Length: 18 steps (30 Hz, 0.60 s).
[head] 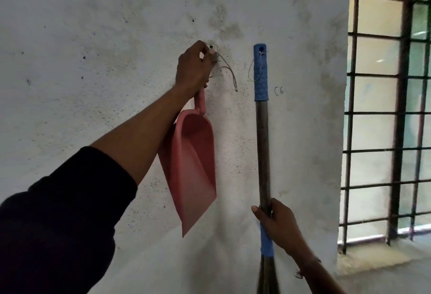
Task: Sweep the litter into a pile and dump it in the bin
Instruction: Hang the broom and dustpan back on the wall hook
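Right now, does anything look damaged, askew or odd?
Nothing looks damaged. The wall is speckled with dark stains. The left hand holds the pink dustpan at a nail; the right hand grips the broom upright.

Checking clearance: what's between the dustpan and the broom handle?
Head view: only bare stained wall between the pink dustpan and broom handle; higher up, a loose string.
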Each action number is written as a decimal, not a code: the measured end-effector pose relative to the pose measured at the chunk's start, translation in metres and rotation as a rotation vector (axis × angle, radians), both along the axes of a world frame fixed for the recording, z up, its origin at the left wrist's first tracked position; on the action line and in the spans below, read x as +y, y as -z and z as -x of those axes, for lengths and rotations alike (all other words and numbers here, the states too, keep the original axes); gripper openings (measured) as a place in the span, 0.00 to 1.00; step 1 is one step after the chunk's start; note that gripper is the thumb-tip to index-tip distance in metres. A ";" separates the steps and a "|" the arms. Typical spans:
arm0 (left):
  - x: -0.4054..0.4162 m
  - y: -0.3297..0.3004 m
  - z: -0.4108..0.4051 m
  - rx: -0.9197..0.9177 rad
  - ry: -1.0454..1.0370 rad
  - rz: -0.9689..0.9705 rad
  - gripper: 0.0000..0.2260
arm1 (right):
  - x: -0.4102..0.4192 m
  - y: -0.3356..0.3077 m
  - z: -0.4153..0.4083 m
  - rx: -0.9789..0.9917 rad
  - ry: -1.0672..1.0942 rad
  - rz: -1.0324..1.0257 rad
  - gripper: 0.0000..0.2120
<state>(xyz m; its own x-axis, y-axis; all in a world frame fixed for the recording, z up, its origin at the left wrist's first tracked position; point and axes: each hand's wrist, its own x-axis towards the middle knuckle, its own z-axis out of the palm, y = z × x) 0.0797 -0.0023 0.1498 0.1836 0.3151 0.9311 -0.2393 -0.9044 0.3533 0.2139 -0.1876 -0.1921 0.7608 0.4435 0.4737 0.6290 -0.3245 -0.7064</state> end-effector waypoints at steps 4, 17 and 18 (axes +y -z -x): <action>0.008 -0.015 -0.004 0.023 -0.067 0.035 0.09 | 0.000 0.001 -0.004 -0.028 0.020 0.004 0.17; 0.017 0.043 -0.004 0.095 -0.006 0.112 0.10 | 0.014 -0.037 -0.003 -0.054 0.017 -0.028 0.17; 0.016 0.050 -0.003 0.109 -0.005 0.103 0.11 | 0.015 -0.041 -0.003 -0.050 0.009 -0.031 0.17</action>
<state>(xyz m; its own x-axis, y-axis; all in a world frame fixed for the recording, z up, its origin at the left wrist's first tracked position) 0.0829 0.0139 0.0994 0.2802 0.4091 0.8684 -0.1903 -0.8630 0.4680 0.2169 -0.1729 -0.1511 0.7398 0.4213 0.5247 0.6609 -0.3083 -0.6843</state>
